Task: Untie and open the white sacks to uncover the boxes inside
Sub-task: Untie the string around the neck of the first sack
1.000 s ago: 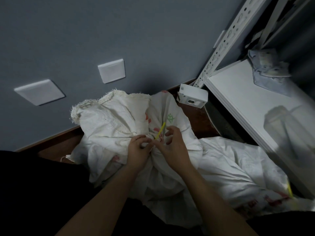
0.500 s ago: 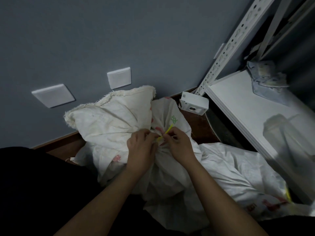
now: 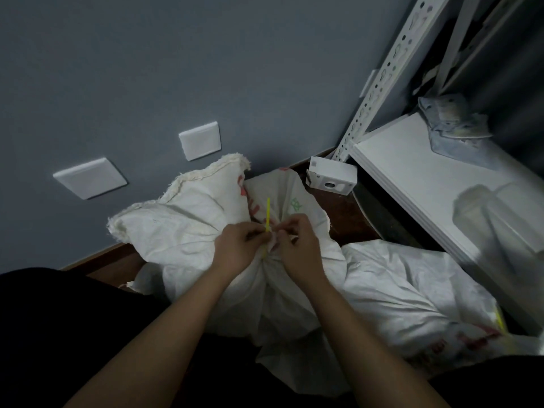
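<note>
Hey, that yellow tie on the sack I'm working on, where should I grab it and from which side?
Probably take the yellow tie by its free end, which sticks up past the left hand and right hand, coming from above. Lower down it wraps the bunched neck of the white sack, mostly hidden under your fingers, so there is little to pinch there.

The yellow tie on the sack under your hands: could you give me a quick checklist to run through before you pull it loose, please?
1. Left hand holds the gathered neck: ok.
2. Right hand pinches at the yellow tie: ok.
3. Tie's free end is visible, sticking up: ok.
4. Knot already loosened: cannot tell, fingers hide it.
5. White sack still closed, no box showing: not ok yet.
6. Second sack lies clear of the hands: ok.
</note>
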Available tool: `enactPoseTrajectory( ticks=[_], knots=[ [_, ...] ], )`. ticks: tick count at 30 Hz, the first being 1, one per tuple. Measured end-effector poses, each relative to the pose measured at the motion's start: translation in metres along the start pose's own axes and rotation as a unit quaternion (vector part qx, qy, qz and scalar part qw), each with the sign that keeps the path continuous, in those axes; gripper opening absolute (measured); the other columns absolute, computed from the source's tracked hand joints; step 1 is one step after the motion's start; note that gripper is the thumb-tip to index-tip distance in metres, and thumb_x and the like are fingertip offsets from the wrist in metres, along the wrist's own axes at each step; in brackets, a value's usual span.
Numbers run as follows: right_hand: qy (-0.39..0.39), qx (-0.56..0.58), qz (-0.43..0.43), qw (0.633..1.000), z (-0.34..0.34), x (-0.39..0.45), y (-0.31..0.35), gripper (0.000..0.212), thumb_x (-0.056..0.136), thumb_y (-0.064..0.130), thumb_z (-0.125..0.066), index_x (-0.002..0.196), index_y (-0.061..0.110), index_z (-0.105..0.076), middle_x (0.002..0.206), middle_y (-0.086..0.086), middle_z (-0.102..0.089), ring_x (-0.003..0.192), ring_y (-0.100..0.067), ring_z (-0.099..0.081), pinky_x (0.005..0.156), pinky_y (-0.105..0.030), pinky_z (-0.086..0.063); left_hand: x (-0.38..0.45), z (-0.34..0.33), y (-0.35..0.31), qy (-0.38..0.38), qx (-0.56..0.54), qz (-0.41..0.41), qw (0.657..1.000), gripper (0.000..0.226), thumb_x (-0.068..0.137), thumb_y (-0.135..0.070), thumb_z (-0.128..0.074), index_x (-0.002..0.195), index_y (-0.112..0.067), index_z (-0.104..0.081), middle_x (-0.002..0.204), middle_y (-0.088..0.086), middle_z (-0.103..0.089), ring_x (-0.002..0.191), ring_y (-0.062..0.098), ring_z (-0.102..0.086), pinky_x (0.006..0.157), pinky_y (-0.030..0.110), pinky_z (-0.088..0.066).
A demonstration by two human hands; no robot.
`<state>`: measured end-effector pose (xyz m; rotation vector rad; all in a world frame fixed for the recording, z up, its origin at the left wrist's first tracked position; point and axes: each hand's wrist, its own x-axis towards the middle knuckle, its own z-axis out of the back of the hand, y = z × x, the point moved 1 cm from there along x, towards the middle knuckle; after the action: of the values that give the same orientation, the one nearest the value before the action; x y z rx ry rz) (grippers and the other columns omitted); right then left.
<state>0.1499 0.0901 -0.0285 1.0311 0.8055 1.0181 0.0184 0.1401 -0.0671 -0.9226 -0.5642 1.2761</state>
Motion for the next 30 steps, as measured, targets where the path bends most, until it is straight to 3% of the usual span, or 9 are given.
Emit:
enactPoseTrajectory(
  ticks=[5, 8, 13, 17, 20, 22, 26, 28, 30],
  knots=[
    [0.066, -0.221, 0.132, 0.964, -0.013, -0.015, -0.025, 0.021, 0.091, 0.013, -0.057, 0.110, 0.016, -0.064, 0.111, -0.002, -0.066, 0.093, -0.017, -0.057, 0.084, -0.023, -0.040, 0.009, 0.003, 0.000, 0.058, -0.008, 0.030, 0.998, 0.004, 0.076, -0.048, -0.062, 0.073, -0.047, -0.063, 0.084, -0.012, -0.069, 0.083, 0.013, -0.066, 0.084, 0.042, -0.051],
    [0.040, -0.297, 0.128, 0.945, -0.018, -0.019, -0.040, 0.019, 0.092, 0.022, -0.055, 0.107, 0.016, -0.065, 0.105, -0.004, -0.067, 0.089, -0.023, -0.058, 0.078, -0.037, -0.049, 0.009, 0.002, 0.003, 0.062, 0.002, 0.038, 0.997, 0.023, 0.086, -0.027, -0.064, 0.070, -0.041, -0.058, 0.082, -0.009, -0.066, 0.082, 0.016, -0.064, 0.085, 0.042, -0.050],
    [0.024, -0.255, 0.081, 0.963, -0.022, -0.017, -0.043, 0.025, 0.088, 0.034, -0.057, 0.105, 0.018, -0.064, 0.099, -0.001, -0.064, 0.093, -0.021, -0.055, 0.082, -0.036, -0.046, 0.007, -0.001, 0.004, 0.053, -0.012, 0.055, 0.997, 0.011, 0.087, -0.021, -0.064, 0.078, -0.026, -0.063, 0.082, -0.003, -0.066, 0.081, 0.016, -0.062, 0.082, 0.033, -0.048],
    [0.047, -0.266, 0.101, 0.958, -0.018, -0.021, -0.047, 0.044, 0.078, 0.053, -0.060, 0.109, 0.023, -0.065, 0.106, 0.003, -0.060, 0.097, -0.017, -0.050, 0.083, -0.030, -0.044, 0.004, 0.007, -0.003, 0.076, -0.083, 0.055, 0.992, 0.008, 0.086, -0.010, -0.066, 0.081, -0.017, -0.068, 0.079, -0.004, -0.067, 0.070, 0.000, -0.060, 0.073, 0.018, -0.044],
    [0.029, -0.282, 0.137, 0.949, -0.017, -0.021, -0.047, 0.021, 0.082, 0.035, -0.057, 0.090, 0.018, -0.068, 0.097, 0.001, -0.062, 0.089, -0.020, -0.054, 0.077, -0.032, -0.048, -0.002, 0.013, -0.008, 0.089, -0.132, 0.052, 0.986, 0.013, 0.085, -0.006, -0.067, 0.079, -0.017, -0.070, 0.078, -0.006, -0.068, 0.069, -0.003, -0.059, 0.073, 0.013, -0.044],
    [0.026, -0.243, 0.131, 0.961, -0.015, -0.019, -0.043, 0.022, 0.086, 0.029, -0.050, 0.087, 0.015, -0.068, 0.091, 0.002, -0.062, 0.085, -0.018, -0.054, 0.077, -0.024, -0.043, -0.004, 0.015, -0.010, 0.082, -0.138, 0.053, 0.986, 0.013, 0.086, -0.007, -0.066, 0.079, -0.018, -0.071, 0.080, -0.001, -0.069, 0.073, 0.001, -0.060, 0.073, 0.013, -0.044],
    [-0.033, -0.138, 0.023, 0.990, 0.004, -0.014, -0.038, 0.010, 0.091, 0.009, -0.056, 0.085, 0.017, -0.060, 0.083, 0.009, -0.057, 0.078, -0.009, -0.053, 0.075, -0.024, -0.045, -0.006, 0.017, -0.014, 0.064, -0.140, 0.061, 0.986, 0.015, 0.087, -0.011, -0.066, 0.077, -0.022, -0.069, 0.087, 0.010, -0.070, 0.078, 0.011, -0.059, 0.069, 0.012, -0.042],
    [-0.072, -0.146, -0.012, 0.987, 0.017, -0.013, -0.036, 0.010, 0.092, 0.008, -0.057, 0.086, 0.016, -0.061, 0.082, 0.009, -0.058, 0.076, -0.006, -0.052, 0.077, -0.027, -0.047, -0.007, 0.017, -0.014, 0.059, -0.140, 0.066, 0.986, 0.017, 0.088, -0.012, -0.065, 0.076, -0.024, -0.067, 0.084, 0.007, -0.068, 0.074, 0.010, -0.057, 0.065, 0.009, -0.040],
    [-0.096, -0.205, 0.049, 0.973, 0.020, -0.014, -0.029, 0.005, 0.091, 0.014, -0.059, 0.090, 0.014, -0.064, 0.087, 0.005, -0.060, 0.080, -0.010, -0.052, 0.077, -0.021, -0.042, -0.008, 0.015, -0.015, 0.053, -0.134, 0.069, 0.987, 0.013, 0.088, -0.012, -0.065, 0.079, -0.021, -0.068, 0.082, 0.006, -0.067, 0.072, 0.008, -0.057, 0.063, 0.009, -0.040]
  ],
)
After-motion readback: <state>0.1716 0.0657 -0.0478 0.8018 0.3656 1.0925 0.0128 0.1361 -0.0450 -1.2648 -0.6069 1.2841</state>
